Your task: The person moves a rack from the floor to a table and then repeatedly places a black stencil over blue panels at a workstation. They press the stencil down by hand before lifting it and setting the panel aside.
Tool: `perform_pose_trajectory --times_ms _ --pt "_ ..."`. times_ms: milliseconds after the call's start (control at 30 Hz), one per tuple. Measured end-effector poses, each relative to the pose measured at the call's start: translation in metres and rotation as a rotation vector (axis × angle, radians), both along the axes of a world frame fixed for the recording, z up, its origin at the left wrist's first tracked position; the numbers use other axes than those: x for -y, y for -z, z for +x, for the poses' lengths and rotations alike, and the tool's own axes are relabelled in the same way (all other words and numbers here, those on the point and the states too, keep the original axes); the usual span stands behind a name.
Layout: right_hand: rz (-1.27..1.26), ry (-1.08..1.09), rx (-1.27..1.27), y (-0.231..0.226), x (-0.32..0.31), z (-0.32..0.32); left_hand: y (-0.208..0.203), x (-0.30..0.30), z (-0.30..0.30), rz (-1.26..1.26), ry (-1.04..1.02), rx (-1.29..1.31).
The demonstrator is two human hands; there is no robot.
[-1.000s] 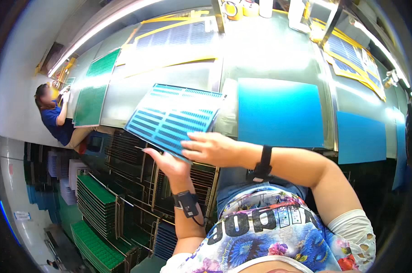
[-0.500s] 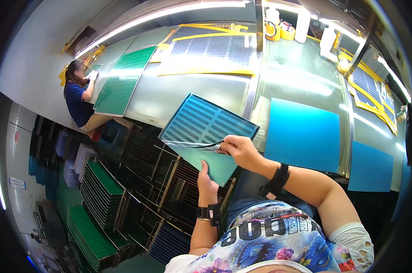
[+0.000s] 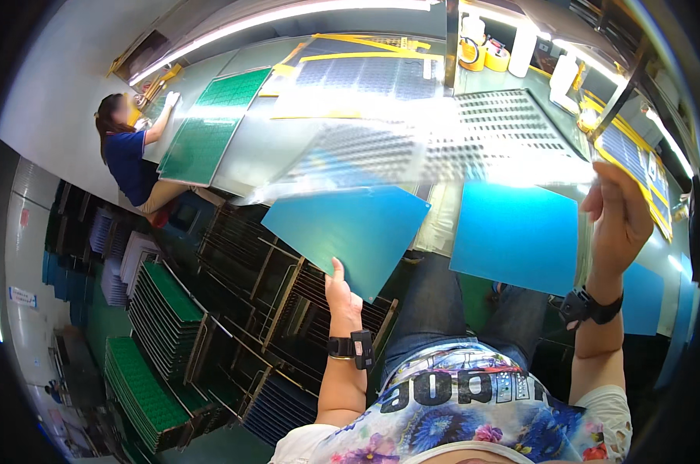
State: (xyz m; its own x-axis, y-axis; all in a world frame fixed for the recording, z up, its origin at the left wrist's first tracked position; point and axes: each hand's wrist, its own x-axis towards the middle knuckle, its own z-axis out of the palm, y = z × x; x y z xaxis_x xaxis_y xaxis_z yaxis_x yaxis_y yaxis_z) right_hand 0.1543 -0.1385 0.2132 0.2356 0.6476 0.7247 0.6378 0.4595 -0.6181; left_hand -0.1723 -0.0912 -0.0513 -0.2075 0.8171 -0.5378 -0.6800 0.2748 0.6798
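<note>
My left hand (image 3: 340,294) grips the near edge of a blue panel (image 3: 350,232), its thumb on top and its other fingers hidden beneath. To the right, my raised right hand (image 3: 619,213) pinches the corner of a clear film sheet (image 3: 493,127) printed with rows of dark marks. This film is lifted off the panel, stretches out over the bench and is partly washed out by glare and motion. Another blue panel (image 3: 516,236) lies on the bench between my hands, below the film.
Yellow-edged patterned sheets (image 3: 357,81) and a green panel (image 3: 211,127) lie on the bench. A person (image 3: 126,155) works at the far left. Metal racks with green boards (image 3: 160,325) stand on the lower left. Tape rolls (image 3: 497,56) and white bottles (image 3: 524,50) stand at the back.
The film has come away from the panel in my left hand. My right hand has swung up and to the right with it, baring the blue face.
</note>
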Motion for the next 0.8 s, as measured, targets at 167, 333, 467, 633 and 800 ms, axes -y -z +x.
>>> perform_pose_trajectory --times_ms 167,333,467,633,800 --pt "-0.21 -0.023 -0.004 0.06 0.048 0.066 -0.022 0.014 -0.018 0.091 -0.168 -0.52" --pt "-0.378 -0.057 -0.614 0.132 0.096 0.104 -0.01 0.06 -0.048 -0.186 -0.151 -0.371" --pt "-0.718 0.118 -0.796 0.157 0.137 0.116 0.0 0.095 -0.01 -0.247 0.632 -0.253" --pt "-0.788 0.183 -0.789 0.202 0.172 0.146 -0.024 0.08 0.057 -0.074 0.956 -0.031" --pt "-0.862 0.233 -0.747 0.213 0.181 0.146 -0.042 0.065 0.106 -0.024 1.048 -0.051"
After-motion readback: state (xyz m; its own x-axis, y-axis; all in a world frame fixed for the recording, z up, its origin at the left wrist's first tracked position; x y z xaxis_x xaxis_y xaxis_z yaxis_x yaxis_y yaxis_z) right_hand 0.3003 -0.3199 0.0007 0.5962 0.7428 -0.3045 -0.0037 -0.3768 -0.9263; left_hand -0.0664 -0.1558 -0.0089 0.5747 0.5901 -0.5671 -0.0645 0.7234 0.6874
